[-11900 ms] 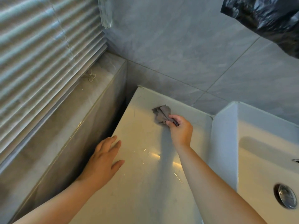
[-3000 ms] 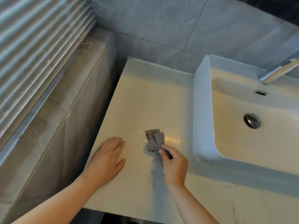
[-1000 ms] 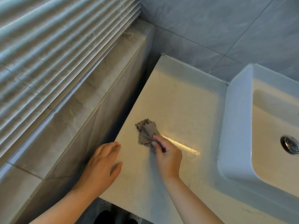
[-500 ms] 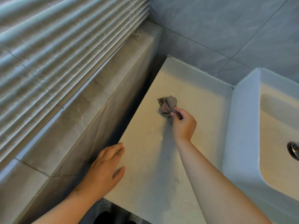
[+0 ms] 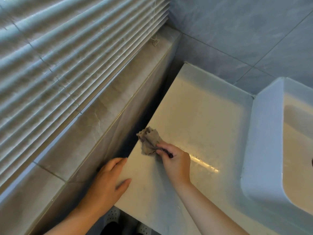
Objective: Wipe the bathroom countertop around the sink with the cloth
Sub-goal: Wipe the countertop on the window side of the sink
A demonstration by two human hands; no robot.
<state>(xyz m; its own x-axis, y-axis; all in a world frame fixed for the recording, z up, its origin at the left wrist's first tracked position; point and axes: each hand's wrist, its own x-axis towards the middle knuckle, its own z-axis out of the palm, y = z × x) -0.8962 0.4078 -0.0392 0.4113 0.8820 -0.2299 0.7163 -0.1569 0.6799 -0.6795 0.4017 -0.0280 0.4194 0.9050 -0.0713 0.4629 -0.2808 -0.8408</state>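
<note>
A crumpled grey cloth [image 5: 149, 140] lies bunched on the pale countertop [image 5: 203, 116], close to its left edge. My right hand [image 5: 176, 162] grips the cloth's near end with curled fingers and holds it down on the surface. My left hand [image 5: 108, 182] rests flat with straight fingers on the countertop's near left corner, partly over the edge. The white basin [image 5: 264, 141] rises at the right, its drain cut off by the frame edge.
A dark gap [image 5: 144, 119] runs between the countertop and a grey tiled ledge [image 5: 94, 126] on the left. Window blinds [image 5: 67, 56] hang above the ledge. Grey wall tiles [image 5: 237, 31] stand behind the counter. A perforated floor mat [image 5: 111, 216] shows below.
My right hand has pulled the cloth back from the middle-far part of the counter toward me and the left edge. My left hand stays at the near left corner.
</note>
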